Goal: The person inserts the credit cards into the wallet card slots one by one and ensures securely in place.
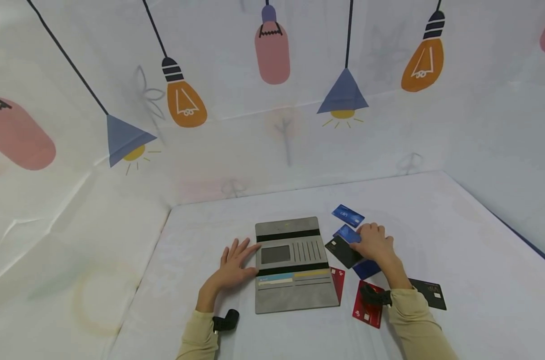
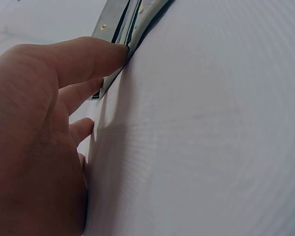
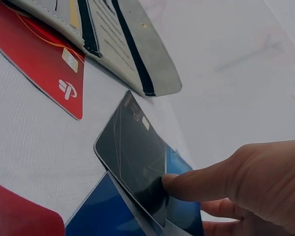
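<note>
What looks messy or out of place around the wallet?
Cards lie loose and overlapping right of the open grey wallet; a red card is tucked under its edge, and the right hand touches a black card.

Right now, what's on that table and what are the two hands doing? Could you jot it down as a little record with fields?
surface: white table
wallet: grey wallet lying open and flat, cards in its slots
left hand: left hand flat, straight fingers pressing the wallet's left edge
right hand: right hand with a fingertip on the black card
under the black card: a blue card, partly covered
loose cards: another blue card, red card, black VIP card
tucked card: red card partly under the wallet's right edge
</note>
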{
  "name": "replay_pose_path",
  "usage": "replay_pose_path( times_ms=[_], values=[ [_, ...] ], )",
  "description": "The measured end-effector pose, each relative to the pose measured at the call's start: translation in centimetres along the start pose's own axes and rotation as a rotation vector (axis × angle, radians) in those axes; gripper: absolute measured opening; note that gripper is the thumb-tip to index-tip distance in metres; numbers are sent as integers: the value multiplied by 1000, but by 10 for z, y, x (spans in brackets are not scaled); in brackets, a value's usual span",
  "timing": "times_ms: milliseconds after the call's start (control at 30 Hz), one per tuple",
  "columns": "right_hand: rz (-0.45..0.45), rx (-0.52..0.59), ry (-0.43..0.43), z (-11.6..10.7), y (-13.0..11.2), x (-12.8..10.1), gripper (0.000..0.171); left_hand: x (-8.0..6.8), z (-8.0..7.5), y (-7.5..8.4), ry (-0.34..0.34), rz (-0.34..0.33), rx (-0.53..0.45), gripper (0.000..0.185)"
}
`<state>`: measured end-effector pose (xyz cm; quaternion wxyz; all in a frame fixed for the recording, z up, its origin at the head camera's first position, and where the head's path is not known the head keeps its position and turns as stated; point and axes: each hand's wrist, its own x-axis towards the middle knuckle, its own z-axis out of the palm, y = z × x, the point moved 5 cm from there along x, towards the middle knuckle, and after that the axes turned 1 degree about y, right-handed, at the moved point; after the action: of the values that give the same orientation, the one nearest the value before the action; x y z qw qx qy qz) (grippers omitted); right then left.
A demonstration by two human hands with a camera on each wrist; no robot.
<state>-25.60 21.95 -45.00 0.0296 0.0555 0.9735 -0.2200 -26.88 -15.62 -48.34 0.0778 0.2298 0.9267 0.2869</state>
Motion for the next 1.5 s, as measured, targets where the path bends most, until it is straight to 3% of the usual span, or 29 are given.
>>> replay_pose_path(
  times_ms=[567, 1000, 1167, 1500],
  values=[
    [5, 119, 21, -5, 1, 2, 35, -1, -1, 2, -12, -9, -15, 62],
    [59, 244, 181, -26, 18, 3, 38, -2, -2, 3, -14, -11, -2, 62],
    [23, 290, 217, -37, 16, -1, 37, -1, -3, 4, -14, -9, -4, 62],
    [-104, 328, 168, -31, -7, -2, 33, -1, -1, 4, -12, -8, -8, 62]
  ],
)
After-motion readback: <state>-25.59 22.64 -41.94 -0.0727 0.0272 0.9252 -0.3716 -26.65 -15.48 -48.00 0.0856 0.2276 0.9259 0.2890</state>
